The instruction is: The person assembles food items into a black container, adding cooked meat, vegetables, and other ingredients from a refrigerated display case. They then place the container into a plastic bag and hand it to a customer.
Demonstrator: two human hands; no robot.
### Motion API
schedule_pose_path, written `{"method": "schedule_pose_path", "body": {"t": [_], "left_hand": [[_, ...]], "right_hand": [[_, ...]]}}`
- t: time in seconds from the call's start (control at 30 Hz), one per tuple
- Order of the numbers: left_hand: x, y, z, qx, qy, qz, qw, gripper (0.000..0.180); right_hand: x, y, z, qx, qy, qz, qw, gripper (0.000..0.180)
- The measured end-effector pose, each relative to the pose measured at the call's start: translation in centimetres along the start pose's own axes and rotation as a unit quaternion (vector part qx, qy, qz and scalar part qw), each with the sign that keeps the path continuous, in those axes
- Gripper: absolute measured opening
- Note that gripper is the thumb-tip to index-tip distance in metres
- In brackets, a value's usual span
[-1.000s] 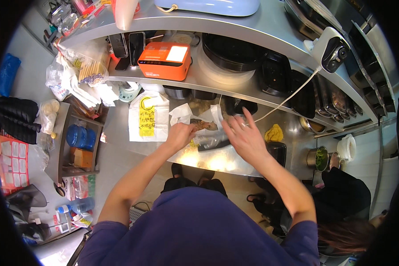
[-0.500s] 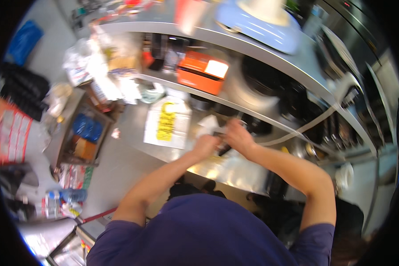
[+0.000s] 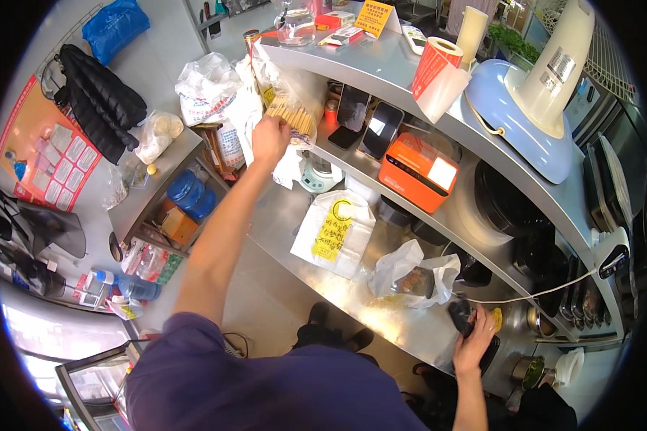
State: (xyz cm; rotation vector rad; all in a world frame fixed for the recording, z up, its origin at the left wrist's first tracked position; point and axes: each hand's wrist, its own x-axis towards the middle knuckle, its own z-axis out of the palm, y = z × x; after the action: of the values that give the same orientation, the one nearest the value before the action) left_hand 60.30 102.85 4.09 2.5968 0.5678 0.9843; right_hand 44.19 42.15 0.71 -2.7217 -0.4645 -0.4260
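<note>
My left hand (image 3: 269, 141) reaches up to the shelf end, its fingers closed at the edge of a bundle of pale wooden chopsticks (image 3: 295, 121) in a clear plastic bag. Its fingertips are partly hidden there. Low on the right, my right hand (image 3: 474, 337) grips a small black object (image 3: 461, 317) whose kind I cannot make out. Between the hands, on the steel counter (image 3: 302, 269), stands a translucent plastic bag (image 3: 444, 270) with a dark-filled container inside. A white paper bag (image 3: 349, 248) with yellow print lies to its left.
An orange box (image 3: 418, 172) and two phones (image 3: 382, 131) occupy the middle shelf. Above are a red-and-white label roll (image 3: 438, 75) and a blue-based appliance (image 3: 514, 108). A white cable (image 3: 539, 294) runs along the right. Below the paper bag's left side is the floor (image 3: 266, 302).
Both hands were together over the counter's middle. My left hand has moved up and left to the chopsticks; my right has moved down and right. The plastic bag now shows clearly.
</note>
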Motion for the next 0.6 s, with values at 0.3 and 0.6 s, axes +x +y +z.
{"method": "schedule_pose_path", "body": {"t": [0.3, 0.6], "left_hand": [[6.3, 1.6, 1.4, 0.155, -0.253, -0.074, 0.952, 0.028], [-1.5, 2.1, -12.2, -0.398, -0.323, -0.199, 0.835, 0.027]], "right_hand": [[-9.6, 11.6, 22.5, -0.132, -0.189, 0.371, 0.900, 0.072], [-3.9, -2.4, 8.2, 0.151, 0.148, 0.125, 0.969, 0.033]]}}
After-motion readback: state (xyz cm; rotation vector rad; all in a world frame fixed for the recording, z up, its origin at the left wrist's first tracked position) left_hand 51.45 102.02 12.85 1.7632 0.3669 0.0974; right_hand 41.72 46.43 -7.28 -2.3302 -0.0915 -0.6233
